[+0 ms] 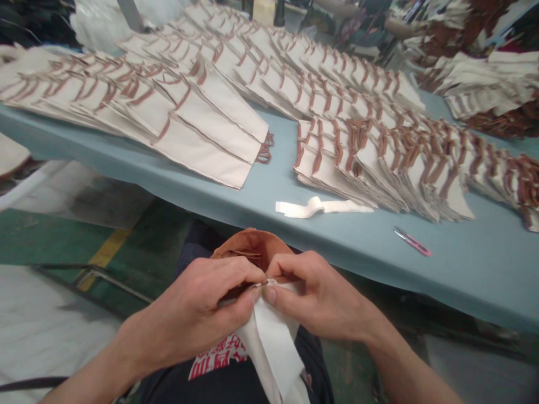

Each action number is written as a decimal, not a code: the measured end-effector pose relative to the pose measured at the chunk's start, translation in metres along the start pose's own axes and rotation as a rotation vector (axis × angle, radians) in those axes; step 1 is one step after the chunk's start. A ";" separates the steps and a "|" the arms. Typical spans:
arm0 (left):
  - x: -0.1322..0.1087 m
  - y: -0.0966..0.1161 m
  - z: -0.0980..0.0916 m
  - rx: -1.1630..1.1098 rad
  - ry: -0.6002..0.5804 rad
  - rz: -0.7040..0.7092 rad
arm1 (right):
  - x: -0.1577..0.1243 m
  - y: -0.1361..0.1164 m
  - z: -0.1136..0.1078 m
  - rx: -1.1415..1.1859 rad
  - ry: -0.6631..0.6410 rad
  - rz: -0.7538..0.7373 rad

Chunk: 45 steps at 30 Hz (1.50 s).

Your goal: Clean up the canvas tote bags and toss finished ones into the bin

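Note:
Over my lap, both hands pinch a cream-and-brown fabric piece [278, 342] along its seam. The thumb and forefinger of my left hand [206, 297] are closed on the brown-trimmed edge. My right hand [315, 292] grips the same edge close beside it, fingertips nearly meeting. White cloth hangs down from the pinch in a long strip. Behind the hands a brown fabric part [250, 241] bulges up, partly hidden by them. Exactly what lies between the fingertips is too small to make out.
A blue-covered table [269, 191] runs across ahead, bearing overlapping cream pieces with brown edging [210, 134] and further stacks [379, 151]. Near its front edge lie a white folded strip [315, 207] and pink-handled thread snips [415, 242]. A metal frame [96, 272] stands low at left.

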State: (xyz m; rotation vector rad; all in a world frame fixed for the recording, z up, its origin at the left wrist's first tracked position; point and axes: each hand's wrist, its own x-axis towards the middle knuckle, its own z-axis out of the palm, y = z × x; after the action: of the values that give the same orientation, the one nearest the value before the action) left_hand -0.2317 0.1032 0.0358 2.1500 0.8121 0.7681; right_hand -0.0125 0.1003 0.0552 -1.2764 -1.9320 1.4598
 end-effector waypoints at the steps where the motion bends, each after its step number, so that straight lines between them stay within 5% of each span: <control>1: -0.001 -0.001 0.001 0.035 0.011 0.037 | 0.001 0.001 0.003 0.027 0.017 0.018; 7: -0.010 -0.008 0.003 0.312 -0.066 0.222 | -0.001 0.017 0.033 0.387 0.141 0.157; 15: -0.029 -0.016 0.013 0.398 0.002 0.299 | -0.011 0.030 0.044 0.961 0.010 0.275; 24: -0.018 -0.014 0.023 0.342 0.184 0.347 | -0.008 0.023 0.036 0.891 -0.041 0.342; 28: -0.020 -0.008 0.018 0.077 0.209 0.194 | -0.013 0.016 0.025 0.820 -0.060 0.250; 32: -0.008 -0.001 0.006 -0.140 -0.045 -0.164 | -0.014 0.012 0.011 0.519 -0.028 0.113; 34: 0.002 0.001 0.001 -0.198 -0.186 -0.215 | -0.013 0.012 0.005 0.288 0.004 -0.030; 39: 0.017 0.001 -0.002 -0.199 -0.253 -0.082 | -0.010 0.018 -0.002 -0.136 0.111 -0.450; 45: 0.008 -0.014 0.011 0.083 -0.028 0.151 | -0.012 0.029 0.011 -0.039 0.173 -0.436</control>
State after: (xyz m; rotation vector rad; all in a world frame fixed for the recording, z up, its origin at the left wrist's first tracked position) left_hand -0.2228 0.1126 0.0211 2.3114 0.6840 0.7898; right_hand -0.0028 0.0851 0.0273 -0.8859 -1.9707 1.0639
